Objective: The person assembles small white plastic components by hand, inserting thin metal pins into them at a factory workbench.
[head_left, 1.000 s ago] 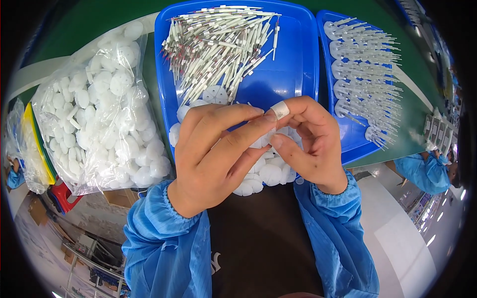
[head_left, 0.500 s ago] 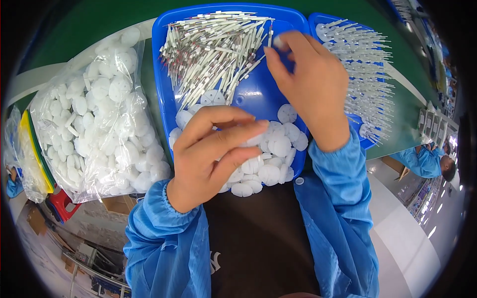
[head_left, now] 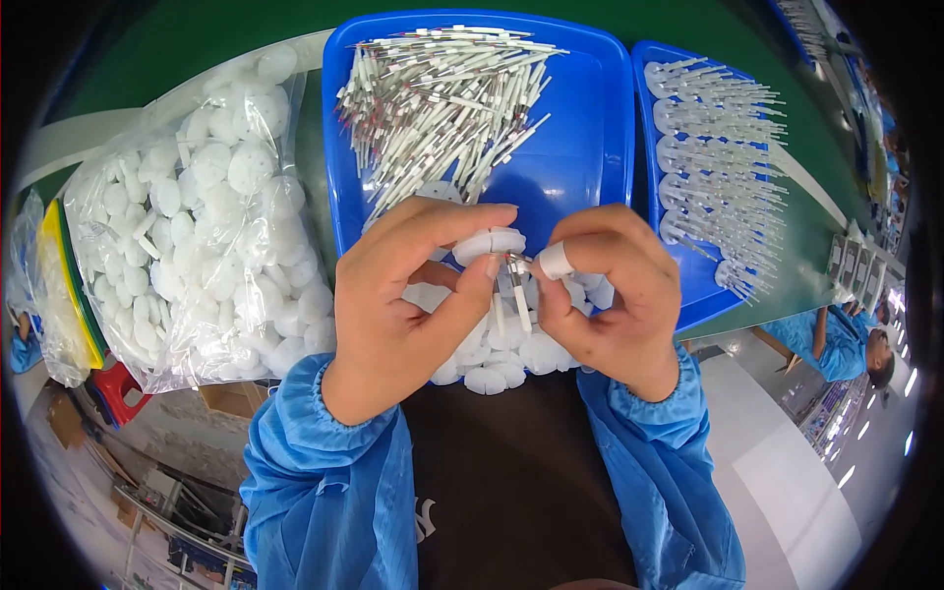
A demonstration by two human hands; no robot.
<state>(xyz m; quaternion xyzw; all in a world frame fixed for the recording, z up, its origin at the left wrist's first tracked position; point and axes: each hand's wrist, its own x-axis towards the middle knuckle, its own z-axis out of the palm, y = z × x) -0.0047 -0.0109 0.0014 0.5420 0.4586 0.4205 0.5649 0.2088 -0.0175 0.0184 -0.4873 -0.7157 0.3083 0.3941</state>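
Note:
My left hand [head_left: 408, 290] is closed, pinching a round white plastic disc [head_left: 489, 244] between thumb and fingers above the big blue tray. Two thin white sticks [head_left: 518, 300] hang down beneath the disc's edge, one with a dark band near its upper end. Against that upper end, my right hand [head_left: 619, 300] is closed in a pinch on a stick, a white wrap round one finger. Whether the sticks are fixed to the disc is hidden by the fingertips. Loose white discs [head_left: 536, 349] lie below both hands, in the tray's near part.
The big blue tray [head_left: 590, 147] holds a heap of thin white sticks [head_left: 442, 98] at its far left. On the right, a smaller blue tray [head_left: 703, 313] carries rows of discs with sticks [head_left: 713, 157]. A clear bag of white discs [head_left: 211, 226] lies left. Another person [head_left: 836, 344] is far right.
My right hand has come from the tray's far right side down and toward me, meeting my left hand. Sticks now show under the disc, which is tilted in my left hand.

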